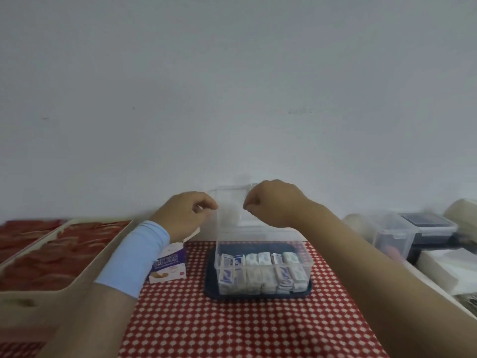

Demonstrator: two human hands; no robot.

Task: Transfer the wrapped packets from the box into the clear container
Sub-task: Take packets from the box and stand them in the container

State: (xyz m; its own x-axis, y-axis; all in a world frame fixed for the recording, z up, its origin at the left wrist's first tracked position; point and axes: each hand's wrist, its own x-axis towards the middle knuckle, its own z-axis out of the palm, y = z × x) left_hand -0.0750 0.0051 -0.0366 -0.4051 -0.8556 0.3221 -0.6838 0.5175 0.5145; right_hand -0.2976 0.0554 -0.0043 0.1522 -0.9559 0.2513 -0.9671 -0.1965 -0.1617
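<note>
Nearing the finish: wrapped packets are packed inside the clear container, while its lid is pinched by left hand and right hand; the box looks emptied.

Wrapped packets in the clear container on a tray — box just left.

Box: white lettering on purple band, too blurred to read; packets: blue print, unreadable
</note>
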